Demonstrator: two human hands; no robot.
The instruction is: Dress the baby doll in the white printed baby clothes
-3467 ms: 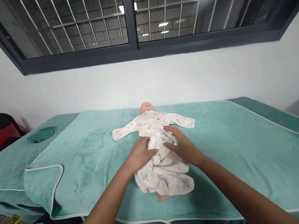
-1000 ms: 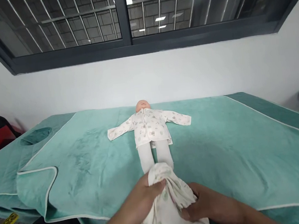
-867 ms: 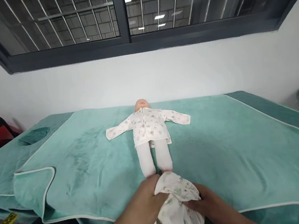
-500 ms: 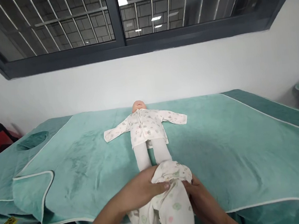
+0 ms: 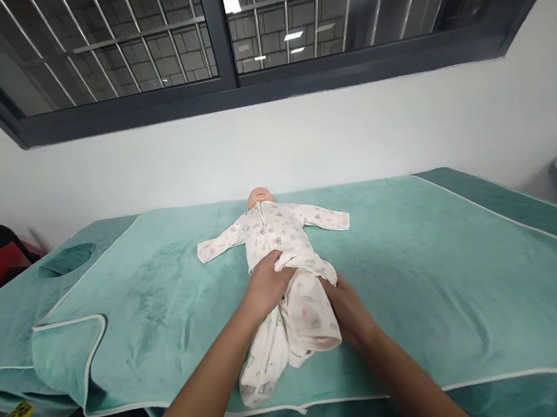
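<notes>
Left hand (image 5: 265, 284), right hand (image 5: 349, 308) on trousers (image 5: 307, 303)

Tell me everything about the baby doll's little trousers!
The trousers are soft white cloth printed with tiny green and pink shapes. They lie over the doll's lower half on the teal towel, their bunched waist just under its matching shirt. One leg looks plump; the other trails flat and crumpled toward the towel's near edge. The left hand grips the waist, and the right hand rests against their right side.
</notes>
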